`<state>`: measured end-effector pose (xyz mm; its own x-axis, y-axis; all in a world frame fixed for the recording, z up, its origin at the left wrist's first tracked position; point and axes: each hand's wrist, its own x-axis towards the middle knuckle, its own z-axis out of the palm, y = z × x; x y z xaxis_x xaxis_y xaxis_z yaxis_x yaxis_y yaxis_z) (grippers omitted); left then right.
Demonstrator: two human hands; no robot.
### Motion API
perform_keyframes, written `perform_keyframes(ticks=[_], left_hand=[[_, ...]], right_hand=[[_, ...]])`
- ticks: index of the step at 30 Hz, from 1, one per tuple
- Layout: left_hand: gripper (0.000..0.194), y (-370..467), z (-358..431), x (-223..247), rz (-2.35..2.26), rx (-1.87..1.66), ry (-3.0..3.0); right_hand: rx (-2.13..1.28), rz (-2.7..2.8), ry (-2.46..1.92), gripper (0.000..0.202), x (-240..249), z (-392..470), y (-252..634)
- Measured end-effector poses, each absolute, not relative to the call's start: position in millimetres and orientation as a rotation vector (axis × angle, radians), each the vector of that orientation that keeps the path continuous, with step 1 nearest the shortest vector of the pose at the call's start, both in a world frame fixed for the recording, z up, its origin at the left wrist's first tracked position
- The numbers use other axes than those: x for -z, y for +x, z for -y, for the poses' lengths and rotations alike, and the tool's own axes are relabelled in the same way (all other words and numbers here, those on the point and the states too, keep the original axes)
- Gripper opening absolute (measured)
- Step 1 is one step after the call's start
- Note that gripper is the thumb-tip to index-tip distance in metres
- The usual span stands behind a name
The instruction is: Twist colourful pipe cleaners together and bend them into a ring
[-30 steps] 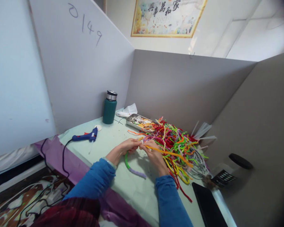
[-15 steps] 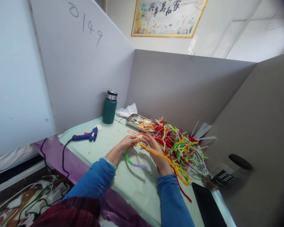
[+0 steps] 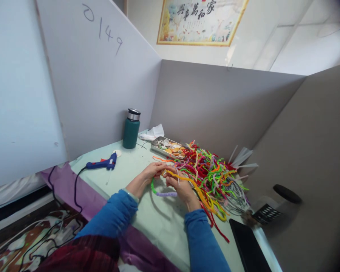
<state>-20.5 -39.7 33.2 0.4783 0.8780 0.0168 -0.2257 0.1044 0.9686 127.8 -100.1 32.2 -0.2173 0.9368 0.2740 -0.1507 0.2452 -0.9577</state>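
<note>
My left hand [image 3: 153, 172] is closed in a pinch on a curved ring wrapped in green and purple pipe cleaner [image 3: 166, 194]. Close against it, my right hand [image 3: 181, 185] has its fingers bent round a yellow-orange pipe cleaner [image 3: 191, 180] where that meets the ring. The long end of the yellow-orange strand trails over the right hand towards the pile of coloured pipe cleaners [image 3: 212, 168]. A thin pale, unwrapped part of the ring shows by the right fingers. The fingertips partly hide the point where strand and ring join.
A blue glue gun [image 3: 103, 163] lies at left, its cord running off the table edge. Behind stand a green bottle [image 3: 131, 130] and a metal tray [image 3: 161, 151] of small pieces. A black flat object [image 3: 248, 243] lies at right. Grey partitions [image 3: 215, 102] enclose the table.
My right hand has moved slightly left and its fingers have curled in closer to the left hand. The yellow-orange strand has shifted with it. My left hand stays nearly still.
</note>
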Motion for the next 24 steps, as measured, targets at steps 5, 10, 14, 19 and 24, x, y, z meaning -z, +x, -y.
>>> perform_keyframes(ticks=[5,10,14,19,24], left_hand=[[0.034,-22,34,-30,-0.616,-0.892,1.078],[0.023,-24,31,-31,-0.557,-0.859,0.951],[0.025,-24,35,-33,-0.523,-0.84,1.022],[0.033,-23,42,-36,-0.525,-0.732,1.18],[0.035,-24,50,-42,-0.53,-0.632,1.276]], right_hand=[[-1.181,1.409,-0.884,0.03,-29,95,127],[-1.171,1.178,-0.841,0.033,-25,90,131],[-1.13,1.035,-0.898,0.035,-22,84,134],[-0.992,1.005,-0.915,0.031,-22,81,141],[-1.001,1.018,-0.913,0.028,-23,81,148]])
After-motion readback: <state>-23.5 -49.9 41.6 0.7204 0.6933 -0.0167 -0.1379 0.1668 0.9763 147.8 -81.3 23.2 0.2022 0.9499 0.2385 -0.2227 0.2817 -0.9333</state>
